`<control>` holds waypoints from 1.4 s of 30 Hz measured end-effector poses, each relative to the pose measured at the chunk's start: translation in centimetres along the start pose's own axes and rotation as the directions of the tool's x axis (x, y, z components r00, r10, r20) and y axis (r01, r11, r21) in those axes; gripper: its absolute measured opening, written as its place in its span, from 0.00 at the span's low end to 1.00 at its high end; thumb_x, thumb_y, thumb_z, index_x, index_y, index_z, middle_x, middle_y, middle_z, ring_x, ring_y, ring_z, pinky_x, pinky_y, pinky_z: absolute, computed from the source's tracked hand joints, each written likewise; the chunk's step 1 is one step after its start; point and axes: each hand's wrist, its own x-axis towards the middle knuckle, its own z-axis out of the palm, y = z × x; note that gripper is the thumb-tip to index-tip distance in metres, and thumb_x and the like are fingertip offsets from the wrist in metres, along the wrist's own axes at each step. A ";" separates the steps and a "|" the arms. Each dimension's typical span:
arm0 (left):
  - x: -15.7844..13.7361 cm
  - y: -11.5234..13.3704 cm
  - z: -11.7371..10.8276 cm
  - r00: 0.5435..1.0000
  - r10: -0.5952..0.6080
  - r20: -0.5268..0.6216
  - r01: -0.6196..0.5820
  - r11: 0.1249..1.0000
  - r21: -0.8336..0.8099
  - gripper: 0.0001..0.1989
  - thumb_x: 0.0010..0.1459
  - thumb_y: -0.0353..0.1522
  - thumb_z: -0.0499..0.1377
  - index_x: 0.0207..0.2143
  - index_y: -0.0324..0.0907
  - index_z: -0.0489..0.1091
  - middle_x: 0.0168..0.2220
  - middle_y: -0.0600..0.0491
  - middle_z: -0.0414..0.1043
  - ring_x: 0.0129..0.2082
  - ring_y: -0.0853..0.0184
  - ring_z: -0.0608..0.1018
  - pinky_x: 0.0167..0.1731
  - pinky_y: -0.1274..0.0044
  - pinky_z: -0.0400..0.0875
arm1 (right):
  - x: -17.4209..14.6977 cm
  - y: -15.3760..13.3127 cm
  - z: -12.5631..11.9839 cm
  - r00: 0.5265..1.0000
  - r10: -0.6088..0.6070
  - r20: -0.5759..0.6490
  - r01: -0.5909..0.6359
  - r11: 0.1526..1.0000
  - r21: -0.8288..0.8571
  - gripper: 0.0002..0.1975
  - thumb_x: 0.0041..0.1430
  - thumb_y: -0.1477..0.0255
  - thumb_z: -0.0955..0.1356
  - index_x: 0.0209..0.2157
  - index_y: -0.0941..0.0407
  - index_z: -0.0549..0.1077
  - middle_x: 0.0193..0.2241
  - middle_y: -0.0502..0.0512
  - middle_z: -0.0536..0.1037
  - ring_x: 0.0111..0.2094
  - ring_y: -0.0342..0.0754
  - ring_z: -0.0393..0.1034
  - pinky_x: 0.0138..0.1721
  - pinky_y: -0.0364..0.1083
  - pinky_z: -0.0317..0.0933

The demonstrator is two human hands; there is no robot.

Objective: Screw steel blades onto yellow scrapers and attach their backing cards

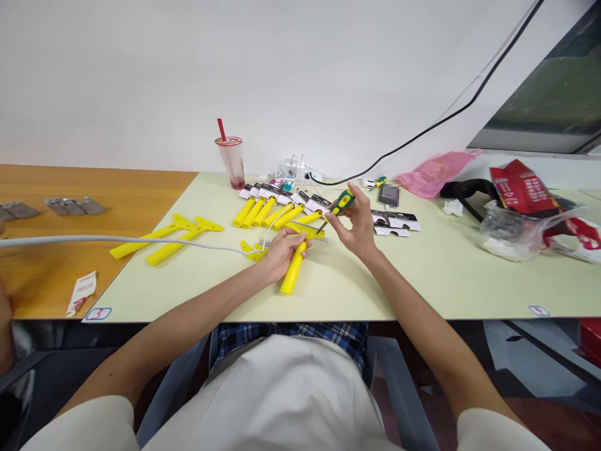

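My left hand [278,255] is closed around the neck of a yellow T-shaped scraper [293,272], its handle slanting down toward me. In my right hand [359,227] is a green and yellow screwdriver [342,202], gripped near the handle. The screwdriver's shaft points down and left, its tip at the scraper's head; whether it sits in a screw is too small to tell. Behind the hands lies a row of yellow handles [258,212] with black and white cards. Two yellow scraper parts [176,245] rest to the left, and another yellow head piece [251,250] is beside my left hand.
A cup with a red straw [232,164] stands at the back. A white cable [141,239] crosses from the left. Toward the right are black and white cards [399,220], a phone [389,195], a pink bag [434,175] and plastic packaging [509,235].
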 end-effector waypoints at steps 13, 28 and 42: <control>0.1 0.3 -0.1 1.000 -0.001 0.003 0.001 1.000 -0.015 0.20 0.58 0.19 0.70 0.40 0.44 0.63 0.39 0.51 0.76 0.36 0.65 0.83 0.26 0.80 0.68 | 0.1 0.0 0.2 1.000 0.010 0.020 -0.010 1.000 0.026 0.43 0.72 0.51 0.72 0.79 0.40 0.51 0.65 0.64 0.78 0.48 0.57 0.83 0.45 0.56 0.83; 0.1 0.4 -0.1 1.000 0.007 -0.026 -0.008 1.000 -0.013 0.18 0.59 0.19 0.70 0.39 0.43 0.65 0.39 0.51 0.77 0.35 0.64 0.84 0.26 0.78 0.69 | -0.1 0.2 0.1 0.999 0.027 0.046 -0.030 0.998 0.049 0.42 0.73 0.49 0.70 0.79 0.40 0.52 0.58 0.62 0.81 0.50 0.60 0.84 0.50 0.61 0.82; 0.4 0.4 -0.3 0.999 0.014 -0.051 -0.015 1.000 -0.013 0.18 0.58 0.19 0.70 0.39 0.43 0.65 0.39 0.51 0.76 0.35 0.65 0.83 0.26 0.79 0.69 | 0.0 -0.3 -0.1 0.991 0.041 0.125 -0.051 0.995 0.083 0.42 0.74 0.48 0.69 0.80 0.41 0.49 0.63 0.65 0.79 0.50 0.58 0.84 0.54 0.61 0.81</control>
